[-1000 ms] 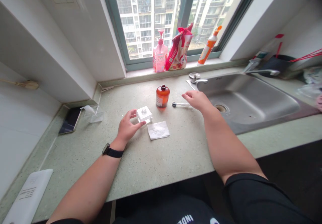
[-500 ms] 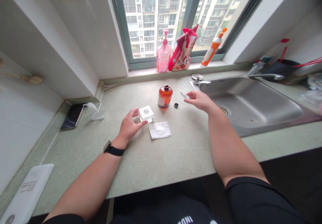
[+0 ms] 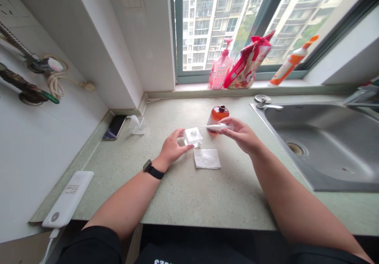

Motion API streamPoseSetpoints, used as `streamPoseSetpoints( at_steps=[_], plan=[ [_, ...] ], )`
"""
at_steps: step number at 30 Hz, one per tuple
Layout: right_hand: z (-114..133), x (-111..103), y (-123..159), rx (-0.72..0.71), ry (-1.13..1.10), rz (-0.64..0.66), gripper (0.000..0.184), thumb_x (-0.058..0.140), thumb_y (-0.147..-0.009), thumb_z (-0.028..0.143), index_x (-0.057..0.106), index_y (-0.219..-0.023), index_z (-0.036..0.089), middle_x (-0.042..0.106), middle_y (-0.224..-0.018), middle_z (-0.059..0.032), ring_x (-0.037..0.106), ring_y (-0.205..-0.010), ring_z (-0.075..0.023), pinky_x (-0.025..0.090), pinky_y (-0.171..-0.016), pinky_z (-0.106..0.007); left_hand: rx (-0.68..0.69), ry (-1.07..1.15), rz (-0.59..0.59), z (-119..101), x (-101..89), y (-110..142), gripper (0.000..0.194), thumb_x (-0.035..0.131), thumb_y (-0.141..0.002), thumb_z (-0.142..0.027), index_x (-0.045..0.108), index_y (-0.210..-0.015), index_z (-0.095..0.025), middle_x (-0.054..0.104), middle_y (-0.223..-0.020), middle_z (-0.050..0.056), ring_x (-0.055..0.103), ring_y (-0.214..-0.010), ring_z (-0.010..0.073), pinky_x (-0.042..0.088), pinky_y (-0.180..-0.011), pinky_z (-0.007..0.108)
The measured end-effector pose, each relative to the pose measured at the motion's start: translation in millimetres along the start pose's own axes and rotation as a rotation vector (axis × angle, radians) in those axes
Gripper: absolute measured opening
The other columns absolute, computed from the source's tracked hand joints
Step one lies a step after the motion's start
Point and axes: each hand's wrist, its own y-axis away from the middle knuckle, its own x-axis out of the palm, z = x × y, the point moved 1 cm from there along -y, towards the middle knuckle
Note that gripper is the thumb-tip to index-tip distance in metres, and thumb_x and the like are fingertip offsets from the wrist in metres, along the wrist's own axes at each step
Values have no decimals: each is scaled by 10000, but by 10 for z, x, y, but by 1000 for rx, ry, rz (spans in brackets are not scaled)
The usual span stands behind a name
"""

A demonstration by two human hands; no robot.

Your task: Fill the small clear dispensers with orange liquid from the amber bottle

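My left hand [image 3: 174, 149] is wrapped around the side of a small square white-and-clear container [image 3: 193, 136], which has a round clear fitting on its top. My right hand [image 3: 241, 134] pinches a slim white dropper [image 3: 217, 127]; its thin tip points left toward the container, a little apart from it. Just behind the dropper stands an amber bottle [image 3: 218, 114] with an open neck, partly covered by that hand. A folded white tissue [image 3: 207, 159] lies flat on the counter in front of the container.
To the right is a steel sink [image 3: 325, 129]. A pink pump bottle [image 3: 220, 72], a red bag [image 3: 247, 66] and an orange-white bottle [image 3: 288, 67] line the windowsill. Phone [image 3: 115, 127], crumpled clear plastic [image 3: 137, 125] and white power bank [image 3: 68, 198] lie at left.
My right hand has picked up the dropper from beside the amber bottle and brought it left, near the container. The black cap is now out of sight. The camera view has swung left.
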Motion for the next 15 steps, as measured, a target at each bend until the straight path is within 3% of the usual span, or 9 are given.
streamPoseSetpoints(
  at_steps=[5, 15],
  plan=[
    [-26, 74, 0, -34, 84, 14, 457, 907, -792, 569, 728, -1078, 260, 744, -1087, -53, 713, -954, -225, 613, -852, -395, 31, -9, 12, -8, 7, 6, 717, 974, -781, -417, 620, -1373, -222, 748, -1329, 133, 751, -1222, 331, 590, -1096, 530],
    [-16, 0, 35, -77, 310, 21, 433, 849, -830, 611, 696, -1048, 269, 737, -1095, -59, 720, -994, -255, 623, -891, -446, 194, -96, -18, -76, -10, 36, 718, 945, -814, -471, 616, -1405, -227, 733, -1303, 110, 729, -1187, 302, 577, -1082, 486]
  ],
)
